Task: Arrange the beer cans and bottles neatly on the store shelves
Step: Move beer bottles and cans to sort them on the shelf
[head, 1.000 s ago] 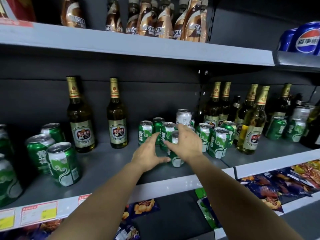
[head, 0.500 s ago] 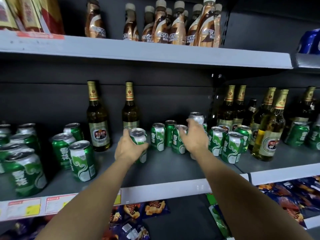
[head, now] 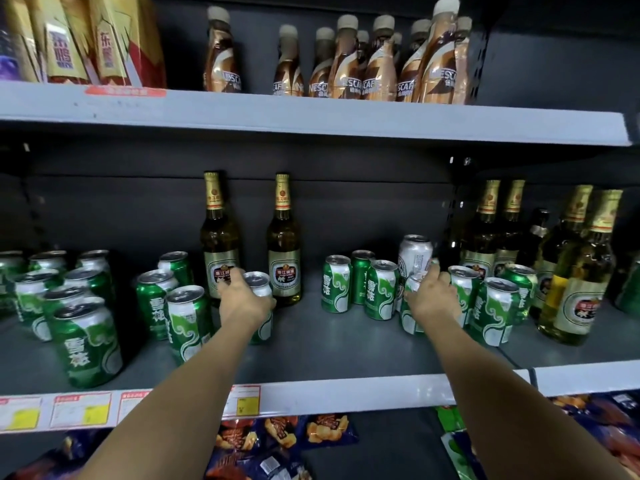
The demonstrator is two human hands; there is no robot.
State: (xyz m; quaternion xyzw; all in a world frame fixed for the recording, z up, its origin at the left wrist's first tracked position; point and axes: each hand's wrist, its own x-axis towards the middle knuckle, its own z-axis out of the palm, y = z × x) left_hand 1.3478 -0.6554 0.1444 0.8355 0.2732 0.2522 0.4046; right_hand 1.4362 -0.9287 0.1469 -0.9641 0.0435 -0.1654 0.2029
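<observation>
The left hand (head: 242, 301) has carried its gripped green can (head: 260, 289) leftward before two beer bottles (head: 284, 258); the right hand (head: 431, 296) grips another can (head: 408, 318) among crowded neighbours.

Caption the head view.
Left hand grips a green beer can; right hand grips another green can on the grey shelf.
</observation>
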